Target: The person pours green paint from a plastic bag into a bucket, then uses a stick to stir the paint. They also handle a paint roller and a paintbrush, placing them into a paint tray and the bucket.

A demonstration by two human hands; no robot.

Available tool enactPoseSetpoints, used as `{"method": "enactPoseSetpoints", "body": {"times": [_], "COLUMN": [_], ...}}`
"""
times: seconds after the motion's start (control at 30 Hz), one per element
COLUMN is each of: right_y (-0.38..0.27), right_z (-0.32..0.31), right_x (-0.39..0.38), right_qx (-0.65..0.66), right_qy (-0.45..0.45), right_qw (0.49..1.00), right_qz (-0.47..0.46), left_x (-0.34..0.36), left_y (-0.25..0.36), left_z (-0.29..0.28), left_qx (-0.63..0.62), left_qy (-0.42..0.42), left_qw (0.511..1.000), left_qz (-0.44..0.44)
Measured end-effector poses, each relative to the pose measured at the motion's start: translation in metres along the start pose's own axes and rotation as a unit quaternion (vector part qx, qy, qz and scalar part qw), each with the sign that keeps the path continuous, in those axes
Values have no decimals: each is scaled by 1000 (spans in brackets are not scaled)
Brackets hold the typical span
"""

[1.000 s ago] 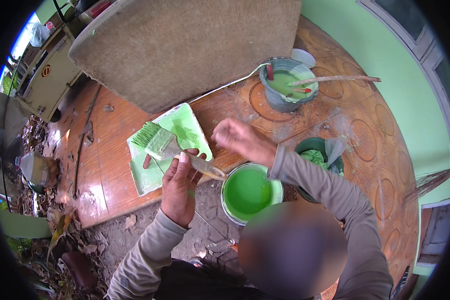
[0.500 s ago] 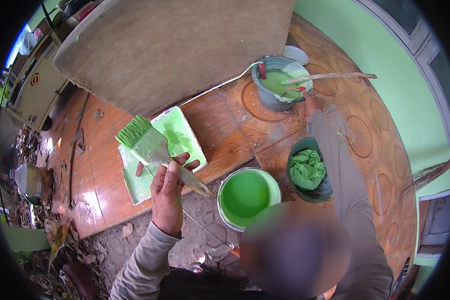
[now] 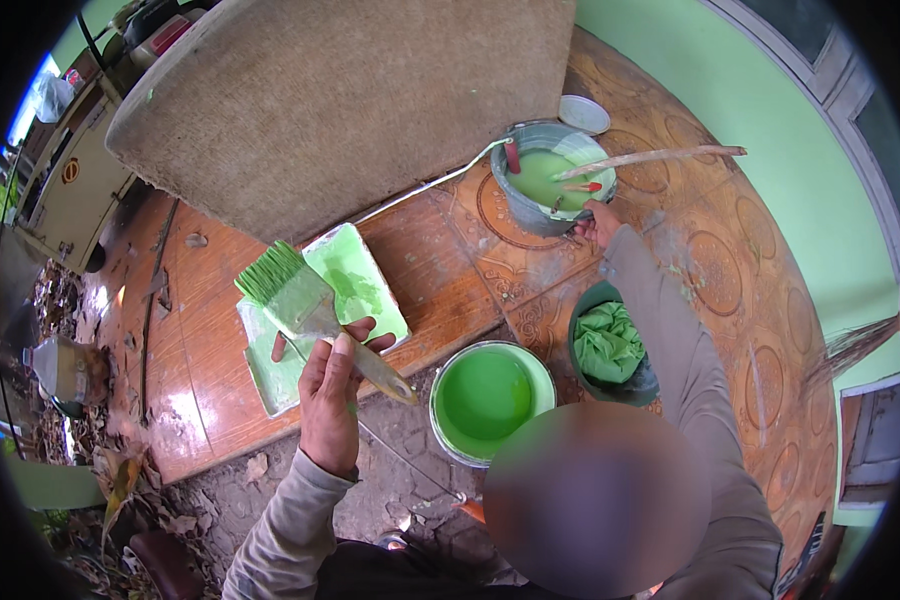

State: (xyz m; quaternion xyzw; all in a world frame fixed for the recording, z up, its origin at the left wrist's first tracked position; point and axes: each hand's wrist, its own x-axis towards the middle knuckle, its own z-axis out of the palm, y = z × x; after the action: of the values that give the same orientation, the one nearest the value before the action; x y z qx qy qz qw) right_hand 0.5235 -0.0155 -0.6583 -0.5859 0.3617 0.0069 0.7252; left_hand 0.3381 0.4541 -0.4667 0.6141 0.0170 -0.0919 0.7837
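A wide paintbrush, its bristles soaked in green paint, is gripped by the handle in my left hand. It is held above a white paint tray smeared with green. My right hand reaches to the far right, its fingers closed on the near rim of a grey bucket. Pale green liquid fills much of that bucket. A wooden stick, a red-tipped handle and a roller pole rest in or against it. Near the middle stands a white pail of brighter green paint.
A dark green tub holding crumpled green plastic stands beside my right forearm. A large brown padded panel rises at the back. A round lid lies behind the bucket. The tiled step's edge drops to leaf-strewn ground.
My right hand has shifted left along the bucket's near rim and shows more plainly there. The view has moved slightly. My left hand keeps the paintbrush in nearly the same place.
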Motion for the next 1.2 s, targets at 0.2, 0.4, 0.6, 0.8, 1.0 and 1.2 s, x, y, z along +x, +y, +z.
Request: {"method": "enactPoseSetpoints", "body": {"times": [0.2,0.4,0.6,0.8,1.0,1.2], "right_y": [5,17,29,-11,-72,-102], "right_z": [-10,-13,-17,-28,-51,3], "right_x": [-26,-52,-77,-98,-62,-131], "right_qx": [-51,-92,-109,-242,25,-131], "right_qy": [-31,-52,-102,-18,55,-71], "right_qw": [998,994,988,970,985,952], "right_qz": [7,21,26,29,-159,-269], "left_x": [-1,-4,-4,-4,-3,-9], "left_y": [1,5,5,3,4,8], "left_z": [1,1,1,-1,4,-3], "left_qx": [32,22,31,21,14,27], "left_qy": [-12,-8,-6,-4,-9,-1], "left_qw": [999,1000,999,999,999,999], "left_qz": [16,20,26,29,30,24]}}
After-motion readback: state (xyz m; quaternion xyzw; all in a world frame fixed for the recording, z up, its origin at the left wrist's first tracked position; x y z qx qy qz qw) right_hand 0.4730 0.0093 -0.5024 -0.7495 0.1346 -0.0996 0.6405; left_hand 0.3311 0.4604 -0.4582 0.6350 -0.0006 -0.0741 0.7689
